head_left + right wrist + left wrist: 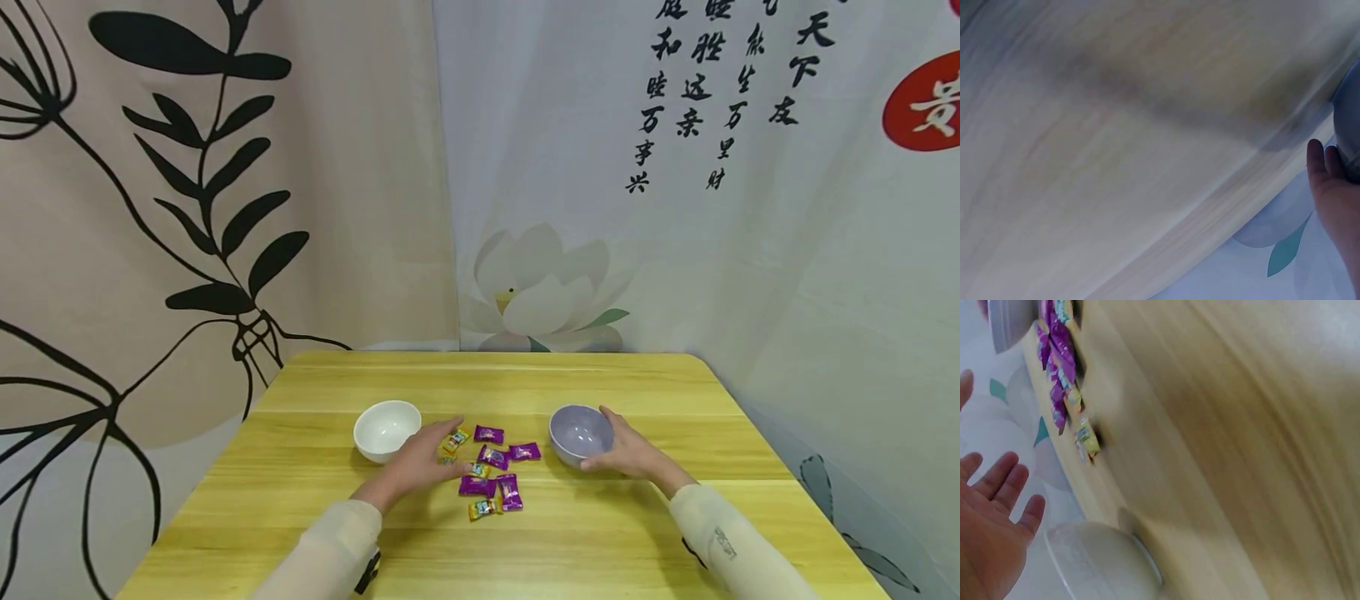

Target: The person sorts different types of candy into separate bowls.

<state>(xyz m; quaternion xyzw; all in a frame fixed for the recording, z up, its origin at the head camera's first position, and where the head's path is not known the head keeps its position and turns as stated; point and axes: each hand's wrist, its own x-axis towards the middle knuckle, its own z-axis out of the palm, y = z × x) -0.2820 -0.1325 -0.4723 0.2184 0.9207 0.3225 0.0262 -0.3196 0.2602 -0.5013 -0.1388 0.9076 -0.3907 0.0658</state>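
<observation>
My left hand point(420, 460) hovers at the left side of a small pile of wrapped candies, fingers spread and holding nothing. Some candies have purple wrappers point(493, 457), others yellow ones point(483, 508); the hand partly covers the yellow ones on the left. A white bowl point(384, 429) stands just beyond that hand, and in the left wrist view the white bowl point(1100, 562) is below the open fingers. On the right, my right hand point(630, 447) is at the right side of a lavender bowl point(581, 433), thumb and fingers apart along it. Its fingers look fairly straight in the right wrist view.
A light wooden table point(600, 542) carries the bowls and candies, with the candies between the two bowls. Its far edge meets a printed curtain point(525, 167) with a lotus, black plants and written characters.
</observation>
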